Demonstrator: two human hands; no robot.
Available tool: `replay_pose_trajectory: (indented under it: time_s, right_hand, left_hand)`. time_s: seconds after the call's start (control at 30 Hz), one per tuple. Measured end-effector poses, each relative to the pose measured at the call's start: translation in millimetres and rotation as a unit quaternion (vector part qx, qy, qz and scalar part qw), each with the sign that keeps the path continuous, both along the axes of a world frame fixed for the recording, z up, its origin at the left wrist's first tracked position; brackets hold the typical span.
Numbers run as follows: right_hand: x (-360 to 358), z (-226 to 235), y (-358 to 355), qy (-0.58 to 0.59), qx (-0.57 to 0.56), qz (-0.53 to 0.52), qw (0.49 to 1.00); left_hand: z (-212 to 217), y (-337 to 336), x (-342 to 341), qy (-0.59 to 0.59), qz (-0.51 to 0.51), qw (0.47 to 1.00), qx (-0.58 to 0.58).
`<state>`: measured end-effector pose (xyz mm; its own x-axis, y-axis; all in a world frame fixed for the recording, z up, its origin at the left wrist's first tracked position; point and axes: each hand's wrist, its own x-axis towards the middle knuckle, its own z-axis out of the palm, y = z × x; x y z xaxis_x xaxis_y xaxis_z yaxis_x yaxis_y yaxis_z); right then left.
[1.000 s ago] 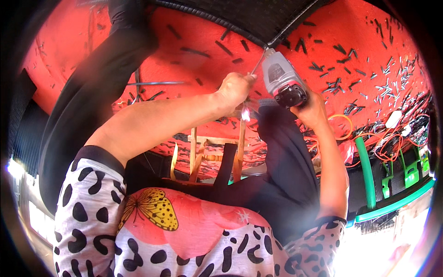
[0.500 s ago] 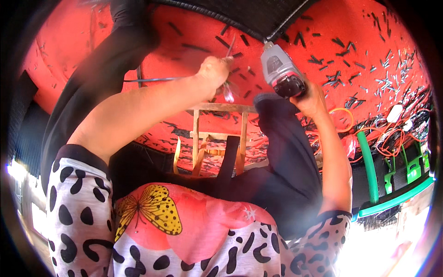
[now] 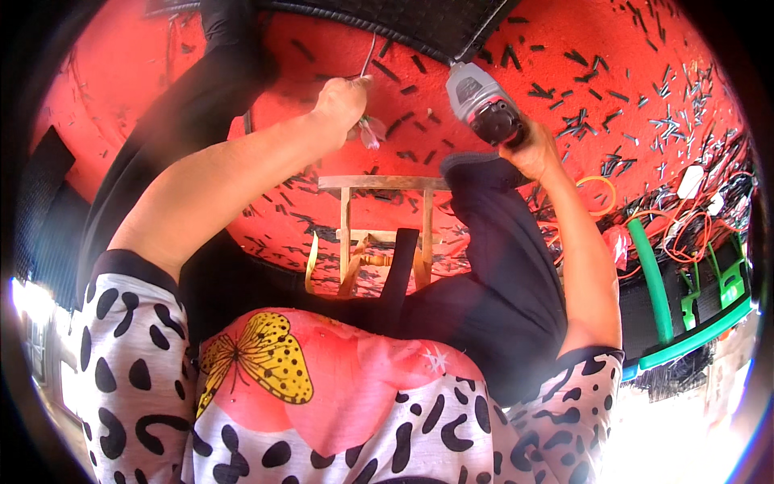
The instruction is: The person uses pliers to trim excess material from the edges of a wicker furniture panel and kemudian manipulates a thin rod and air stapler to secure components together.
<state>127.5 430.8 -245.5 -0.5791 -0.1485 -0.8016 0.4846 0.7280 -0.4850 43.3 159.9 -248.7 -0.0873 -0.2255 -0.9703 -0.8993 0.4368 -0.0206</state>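
Left hand (image 3: 343, 101) raised since earlier, pinching thin wire (image 3: 368, 56) left of power tool (image 3: 484, 105); right hand (image 3: 536, 149) clenched round tool. Floor (image 3: 645, 73) littered with cut pieces; work appears unfinished.

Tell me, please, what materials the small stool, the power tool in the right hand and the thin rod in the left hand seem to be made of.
Small stool: looks like bare, unpainted wood, pale brown with plain slats.
Power tool in the right hand: probably moulded plastic, matte grey body with a black front part.
Thin rod in the left hand: seems to be metal wire, thin and grey; too small to be sure.
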Motion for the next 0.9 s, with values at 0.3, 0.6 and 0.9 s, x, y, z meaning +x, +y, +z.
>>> replay_pose_trajectory:
  time_s: [0.3, 0.6, 0.9]
  right_hand:
    - [-4, -1, -2, -0.002, 0.031, 0.02, 0.999]
    - [6, 15, -2, 0.084, 0.064, 0.041, 0.994]
    - [25, 27, 19, 0.135, 0.052, 0.044, 0.988]
  left_hand:
    - [40, -3, -16, 0.056, 0.061, 0.997, 0.005]
    - [33, -13, 35, 0.05, -0.072, 0.995, 0.037]
    - [26, -12, 39, 0.083, -0.125, 0.985, 0.088]
